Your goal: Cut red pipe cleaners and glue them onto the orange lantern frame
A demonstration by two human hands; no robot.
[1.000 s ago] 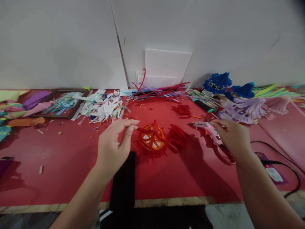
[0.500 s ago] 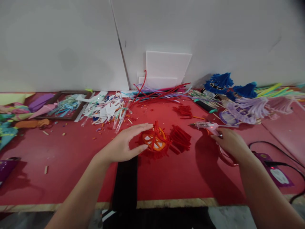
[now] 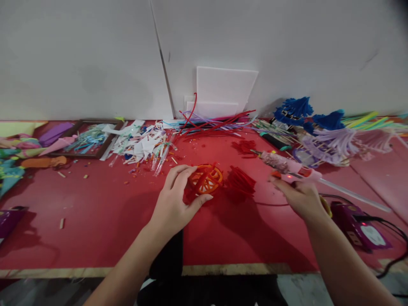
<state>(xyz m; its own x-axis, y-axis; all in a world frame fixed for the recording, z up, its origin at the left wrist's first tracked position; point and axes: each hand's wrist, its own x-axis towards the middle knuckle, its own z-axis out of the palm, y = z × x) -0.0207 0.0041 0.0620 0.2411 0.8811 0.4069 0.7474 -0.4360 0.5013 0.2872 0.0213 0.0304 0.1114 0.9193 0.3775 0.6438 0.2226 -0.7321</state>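
My left hand [image 3: 175,199] curves its fingers and thumb around the side of a round piece [image 3: 211,183] made of orange and red pipe cleaners with white gaps, low over the table. Just right of it lies a bundle of short red pipe cleaners [image 3: 239,183]; whether the two are joined I cannot tell. In my right hand [image 3: 301,199] is a pink hot glue gun [image 3: 295,168], its nozzle pointing left. A clear glue stick [image 3: 353,194] sticks out of its back, and a small red light shows on its body. More red pieces [image 3: 245,147] lie beyond the nozzle.
Long pipe cleaners [image 3: 216,123] lie along the wall below leaning white boards [image 3: 226,87]. Paper scraps [image 3: 145,146] and a brown frame [image 3: 95,156] are at back left. Blue [image 3: 328,120] and lilac fringed pieces [image 3: 334,142] stand at right, near a purple power strip [image 3: 358,229] with cords.
My right hand has lifted the glue gun off the table, its nozzle still pointing left. My left hand has closed in around the round piece, which has tilted slightly.
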